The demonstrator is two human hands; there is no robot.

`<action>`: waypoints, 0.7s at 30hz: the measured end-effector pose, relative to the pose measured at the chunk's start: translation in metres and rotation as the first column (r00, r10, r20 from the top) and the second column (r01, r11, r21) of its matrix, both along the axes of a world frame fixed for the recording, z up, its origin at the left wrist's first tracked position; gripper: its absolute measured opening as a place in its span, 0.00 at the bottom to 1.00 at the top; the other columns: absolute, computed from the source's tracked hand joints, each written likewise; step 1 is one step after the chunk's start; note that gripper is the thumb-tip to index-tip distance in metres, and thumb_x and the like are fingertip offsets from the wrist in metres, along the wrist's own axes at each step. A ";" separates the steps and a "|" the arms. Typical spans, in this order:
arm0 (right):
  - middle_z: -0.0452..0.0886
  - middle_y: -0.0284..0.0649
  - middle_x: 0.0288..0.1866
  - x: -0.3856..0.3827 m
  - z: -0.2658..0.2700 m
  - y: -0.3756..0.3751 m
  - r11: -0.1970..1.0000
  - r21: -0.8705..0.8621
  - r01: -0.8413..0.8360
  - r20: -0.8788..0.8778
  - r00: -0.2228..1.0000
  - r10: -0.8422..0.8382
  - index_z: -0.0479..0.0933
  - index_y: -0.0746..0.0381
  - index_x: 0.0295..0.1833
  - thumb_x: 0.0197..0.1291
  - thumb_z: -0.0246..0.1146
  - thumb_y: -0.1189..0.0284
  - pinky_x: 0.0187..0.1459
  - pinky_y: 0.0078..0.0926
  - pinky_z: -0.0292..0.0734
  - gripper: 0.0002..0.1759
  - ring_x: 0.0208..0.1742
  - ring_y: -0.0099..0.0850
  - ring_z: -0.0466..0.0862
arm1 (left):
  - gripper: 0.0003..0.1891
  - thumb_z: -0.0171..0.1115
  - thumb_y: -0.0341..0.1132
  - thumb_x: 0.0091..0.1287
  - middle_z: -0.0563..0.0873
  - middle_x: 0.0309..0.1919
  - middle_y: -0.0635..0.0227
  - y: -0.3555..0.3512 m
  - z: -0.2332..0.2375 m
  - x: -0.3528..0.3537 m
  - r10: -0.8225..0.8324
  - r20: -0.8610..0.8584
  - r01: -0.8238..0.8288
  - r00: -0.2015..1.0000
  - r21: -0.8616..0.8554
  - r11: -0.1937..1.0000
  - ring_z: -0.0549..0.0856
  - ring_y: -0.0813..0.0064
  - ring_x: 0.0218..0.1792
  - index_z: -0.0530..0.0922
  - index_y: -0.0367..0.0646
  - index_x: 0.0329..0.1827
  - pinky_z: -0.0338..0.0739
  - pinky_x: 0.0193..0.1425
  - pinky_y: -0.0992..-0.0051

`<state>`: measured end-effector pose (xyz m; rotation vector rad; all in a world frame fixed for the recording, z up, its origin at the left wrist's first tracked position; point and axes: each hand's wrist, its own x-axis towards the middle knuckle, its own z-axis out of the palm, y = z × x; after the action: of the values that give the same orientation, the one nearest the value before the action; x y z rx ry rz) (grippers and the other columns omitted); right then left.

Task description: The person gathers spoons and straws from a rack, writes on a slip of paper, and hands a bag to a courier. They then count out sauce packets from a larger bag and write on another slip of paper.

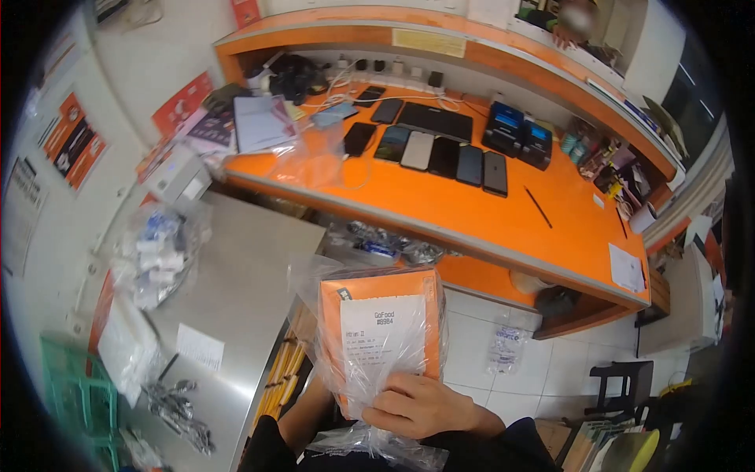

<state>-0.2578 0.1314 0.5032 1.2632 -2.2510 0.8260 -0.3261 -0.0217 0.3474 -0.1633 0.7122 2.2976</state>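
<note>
An orange box (377, 283) sits inside a clear plastic bag (443, 322) close in front of me. On the box's face, under the plastic, lies a white printed receipt (385, 321) headed "GoFood". My right hand (417, 403) presses over the lower part of the receipt, its fingers curled and closed on the bag's plastic. Below it the bag's gathered end (377, 444) hangs toward my body. From the lower left my left forearm (307, 413) reaches behind the box; the left hand itself is hidden there.
An orange counter (487, 224) holds several phones (446, 157), a tablet (435, 120), two card terminals (503, 130) and a pen (539, 206). On the left, a steel table (259, 236) bears bagged items and a paper slip (200, 346). Across the counter a person's hand (562, 35) shows.
</note>
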 end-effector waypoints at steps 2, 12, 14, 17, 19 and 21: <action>0.65 0.33 0.28 -0.022 0.001 0.018 1.000 0.004 0.024 0.021 0.999 -0.024 0.74 0.61 0.38 0.39 0.59 0.75 0.27 0.16 0.68 0.15 0.29 0.27 0.68 | 0.14 0.54 0.38 0.61 0.77 0.35 0.68 0.022 0.000 -0.025 -0.050 -0.003 0.050 0.999 0.006 0.999 0.78 0.77 0.36 0.70 0.42 0.47 0.76 0.41 0.72; 0.66 0.34 0.29 -0.150 0.020 0.106 0.989 0.018 0.145 0.021 0.989 -0.145 0.74 0.62 0.38 0.39 0.58 0.76 0.27 0.18 0.68 0.15 0.32 0.29 0.69 | 0.15 0.54 0.39 0.60 0.77 0.37 0.67 0.131 0.017 -0.184 -0.265 -0.062 0.268 0.962 0.048 0.962 0.78 0.76 0.37 0.70 0.42 0.47 0.76 0.42 0.72; 0.68 0.34 0.30 -0.165 0.020 0.124 0.984 -0.010 0.178 0.044 0.983 -0.177 0.75 0.62 0.39 0.39 0.59 0.76 0.27 0.19 0.68 0.15 0.32 0.30 0.69 | 0.15 0.54 0.39 0.60 0.77 0.37 0.67 0.156 0.022 -0.206 -0.314 -0.073 0.318 0.947 0.049 0.947 0.78 0.76 0.37 0.69 0.42 0.47 0.76 0.42 0.72; 0.68 0.34 0.30 -0.179 0.023 0.151 0.970 -0.018 0.242 0.067 0.968 -0.241 0.75 0.63 0.39 0.39 0.59 0.76 0.27 0.19 0.68 0.15 0.32 0.30 0.70 | 0.15 0.55 0.39 0.60 0.77 0.37 0.67 0.193 0.029 -0.230 -0.372 -0.084 0.376 0.925 0.044 0.926 0.78 0.76 0.38 0.69 0.42 0.48 0.76 0.42 0.71; 0.68 0.35 0.30 -0.185 0.027 0.174 0.963 0.001 0.269 0.041 0.962 -0.269 0.74 0.63 0.39 0.40 0.58 0.76 0.28 0.19 0.68 0.15 0.33 0.31 0.70 | 0.15 0.55 0.39 0.60 0.77 0.37 0.67 0.215 0.031 -0.242 -0.403 -0.093 0.407 0.911 0.036 0.913 0.78 0.75 0.38 0.69 0.42 0.48 0.76 0.43 0.71; 0.68 0.36 0.31 -0.189 0.031 0.197 0.963 -0.033 0.268 0.105 0.959 -0.263 0.74 0.64 0.39 0.40 0.58 0.76 0.29 0.20 0.69 0.15 0.34 0.32 0.70 | 0.16 0.55 0.39 0.60 0.77 0.37 0.67 0.240 0.031 -0.250 -0.437 -0.099 0.442 0.894 0.034 0.897 0.78 0.75 0.38 0.69 0.42 0.48 0.76 0.43 0.71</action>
<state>-0.4463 0.3284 0.5340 0.8891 -2.3967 0.8506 -0.5761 0.2180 0.3786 0.1190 0.6513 1.8931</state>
